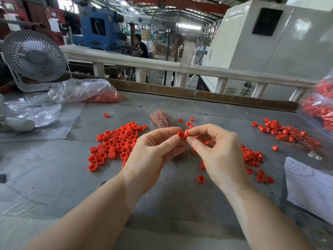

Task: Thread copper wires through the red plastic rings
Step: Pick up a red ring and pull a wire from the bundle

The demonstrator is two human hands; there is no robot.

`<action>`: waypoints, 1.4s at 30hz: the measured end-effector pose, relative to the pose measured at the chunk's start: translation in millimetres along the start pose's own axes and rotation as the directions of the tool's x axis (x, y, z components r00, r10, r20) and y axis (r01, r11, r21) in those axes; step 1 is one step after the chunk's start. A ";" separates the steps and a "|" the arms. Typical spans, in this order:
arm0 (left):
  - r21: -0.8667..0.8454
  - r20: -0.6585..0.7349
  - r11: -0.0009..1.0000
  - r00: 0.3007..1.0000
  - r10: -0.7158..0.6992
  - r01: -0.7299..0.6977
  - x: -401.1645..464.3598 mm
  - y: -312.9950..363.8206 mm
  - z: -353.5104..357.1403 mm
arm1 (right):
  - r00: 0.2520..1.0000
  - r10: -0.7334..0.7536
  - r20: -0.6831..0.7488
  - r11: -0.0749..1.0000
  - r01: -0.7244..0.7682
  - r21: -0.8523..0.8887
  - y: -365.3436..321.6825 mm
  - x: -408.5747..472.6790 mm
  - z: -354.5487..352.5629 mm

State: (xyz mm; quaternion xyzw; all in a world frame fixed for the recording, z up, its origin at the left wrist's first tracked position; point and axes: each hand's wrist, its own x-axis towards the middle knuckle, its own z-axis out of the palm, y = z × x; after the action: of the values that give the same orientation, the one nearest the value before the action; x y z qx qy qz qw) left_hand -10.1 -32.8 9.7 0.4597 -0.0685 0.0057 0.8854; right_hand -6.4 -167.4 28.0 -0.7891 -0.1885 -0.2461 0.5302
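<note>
Grey workbench [54, 177]: left hand [149, 150] pinches a red ring [180, 135], right hand [216, 150] pinching another [186, 132] touching it; copper wires [161, 117] lie just behind.

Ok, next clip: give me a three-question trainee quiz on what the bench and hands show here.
1. True or false: the bundle of thin copper wires lies on the grey metal table behind the hands.
2. What does the left hand pinch?
3. The pile of loose red plastic caps lies: A) left of the hands, B) inside the white desk fan.

Key: 1 true. 2 a small red plastic ring, which touches the one that the right hand pinches. 3 A.
</note>
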 end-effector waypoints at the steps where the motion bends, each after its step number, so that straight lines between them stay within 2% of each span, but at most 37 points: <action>1: 0.001 0.002 1.000 1.000 0.000 0.000 -0.2 0.2 0.3 | 1.000 0.020 0.001 1.000 -0.020 0.005 0.7 0.3 -0.2; 4: 0.009 -0.001 1.000 1.000 -0.004 0.004 -0.3 0.6 1.0 | 0.986 0.167 0.018 0.974 -0.168 0.154 3.3 2.2 -1.2; 7: 0.011 -0.017 1.000 1.000 -0.006 0.006 -0.2 0.4 1.0 | 0.936 0.339 0.092 0.854 -0.347 0.387 5.1 5.1 -3.9; 9: 0.015 -0.022 1.000 1.000 -0.006 0.007 -0.1 0.3 0.8 | 0.905 0.399 0.148 0.780 -0.420 0.465 5.6 6.0 -5.4; 14: 0.014 -0.026 1.000 1.000 -0.007 0.007 -0.1 0.6 0.9 | 0.860 0.465 0.210 0.648 -0.492 0.581 5.2 6.9 -6.9; 18: 0.016 -0.030 1.000 1.000 -0.007 0.007 -0.1 0.3 2.3 | 0.847 0.481 0.226 0.611 -0.509 0.606 6.6 7.7 -7.4; 25: 0.036 -0.038 0.999 0.999 -0.007 0.008 -1.1 0.1 3.2 | 0.851 0.474 0.226 0.619 -0.504 0.602 7.3 6.1 -8.3; 33: 0.023 -0.020 1.000 1.000 -0.012 0.013 -2.3 1.1 2.8 | 0.952 0.291 0.096 0.898 -0.306 0.316 8.4 2.9 -4.0; 37: 0.013 -0.005 1.000 1.000 -0.010 0.010 -2.0 1.6 2.5 | 0.972 0.217 0.092 0.939 -0.234 0.252 10.3 1.9 -1.5; 42: 0.010 -0.001 1.000 1.000 -0.005 0.005 -1.9 1.7 1.1 | 0.973 0.214 0.084 0.943 -0.228 0.242 10.6 2.2 -1.3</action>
State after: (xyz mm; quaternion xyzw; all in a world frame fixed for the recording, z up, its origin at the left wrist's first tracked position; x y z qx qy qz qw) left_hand -12.2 -32.5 11.5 0.4644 -0.0669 0.0042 0.8831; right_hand 1.1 -172.4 21.8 -0.7388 -0.1432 -0.1371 0.6441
